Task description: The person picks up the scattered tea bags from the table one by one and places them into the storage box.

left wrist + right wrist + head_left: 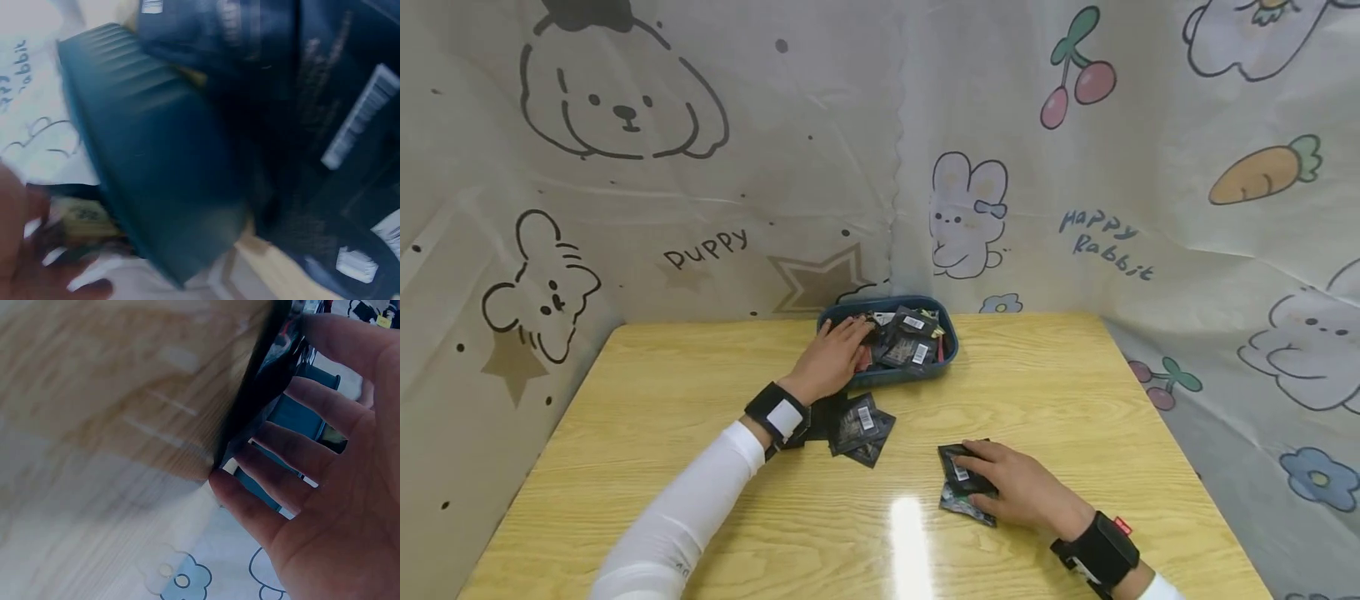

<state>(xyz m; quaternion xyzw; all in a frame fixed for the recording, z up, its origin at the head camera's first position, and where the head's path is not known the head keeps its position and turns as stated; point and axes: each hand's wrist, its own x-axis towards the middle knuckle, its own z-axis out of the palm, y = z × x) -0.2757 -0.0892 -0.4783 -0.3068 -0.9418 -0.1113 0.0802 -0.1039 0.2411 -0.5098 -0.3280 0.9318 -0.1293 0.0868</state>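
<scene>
My left hand (827, 360) reaches over the left end of a dark blue plastic basket (952, 354), its fingers extended over the contents. Several small black sachets with white barcode labels (910, 350) lie in that basket. In the left wrist view the fingers (81, 290) are partly cut off beside the basket's outer wall (156, 162). On the table at the right, my right hand (1030, 490) rests its fingers on a black sachet (951, 455), which overlaps a grey-green patterned sachet (962, 505). The right wrist view shows these fingers (275, 481) mostly straight, touching the sachets' edge.
A pile of black sachets (856, 427) lies in front of the basket, partly behind the left wrist. The wood-grain table (1037, 383) meets a cartoon-printed backdrop (820, 167) at its back edge and sides.
</scene>
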